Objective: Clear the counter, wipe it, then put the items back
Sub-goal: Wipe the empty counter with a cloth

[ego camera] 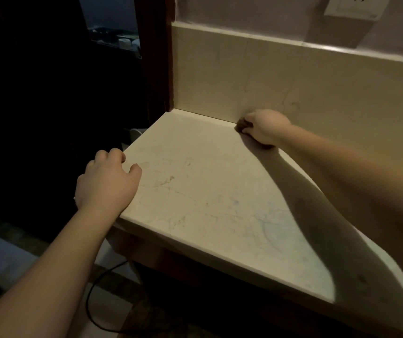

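The pale marble counter (207, 196) lies bare in front of me. At its back, where it meets the backsplash, my right hand (264, 129) is closed on a small dark brown cloth (242, 125) that presses on the stone. Most of the cloth is hidden inside the fist. My left hand (107, 181) rests on the counter's left edge with its fingers curled and nothing in it. A small wet spot (171, 178) shows near the middle left of the counter.
A cream backsplash (293, 76) runs along the back, with a white wall socket (351, 7) above it. A dark wooden door frame (156, 57) stands at the counter's left end. A black cable (98, 289) trails on the floor below.
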Demonstrator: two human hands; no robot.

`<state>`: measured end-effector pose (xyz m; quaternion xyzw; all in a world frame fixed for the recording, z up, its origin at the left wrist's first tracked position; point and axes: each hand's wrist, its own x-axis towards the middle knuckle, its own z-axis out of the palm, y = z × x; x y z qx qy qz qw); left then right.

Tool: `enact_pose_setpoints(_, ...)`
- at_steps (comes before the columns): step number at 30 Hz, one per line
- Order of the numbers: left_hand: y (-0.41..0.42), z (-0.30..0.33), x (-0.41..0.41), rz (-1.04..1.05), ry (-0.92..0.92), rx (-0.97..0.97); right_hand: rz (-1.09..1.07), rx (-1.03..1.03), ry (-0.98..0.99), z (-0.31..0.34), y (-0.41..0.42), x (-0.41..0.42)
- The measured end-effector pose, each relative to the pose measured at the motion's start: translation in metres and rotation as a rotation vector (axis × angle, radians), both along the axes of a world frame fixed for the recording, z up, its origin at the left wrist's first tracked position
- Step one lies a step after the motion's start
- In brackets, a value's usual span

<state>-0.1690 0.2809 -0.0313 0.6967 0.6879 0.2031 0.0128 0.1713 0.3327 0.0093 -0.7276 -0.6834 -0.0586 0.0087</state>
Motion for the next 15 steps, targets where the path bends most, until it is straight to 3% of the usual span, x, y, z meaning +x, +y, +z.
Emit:
enact_pose_setpoints(7,0.004,-0.003,-0.001,-0.007,0.013,0.002,0.273,-0.103,0.019,0.000,-0.088,-0.007)
enact_pose_setpoints(12,0.003,-0.003,-0.001,-0.006,0.024,0.010,0.093,-0.093,0.010,0.008,-0.034,0.006)
enact_pose_setpoints(15,0.003,-0.004,-0.001,-0.005,0.018,0.013,0.104,-0.061,-0.003,0.005,-0.025,-0.002)
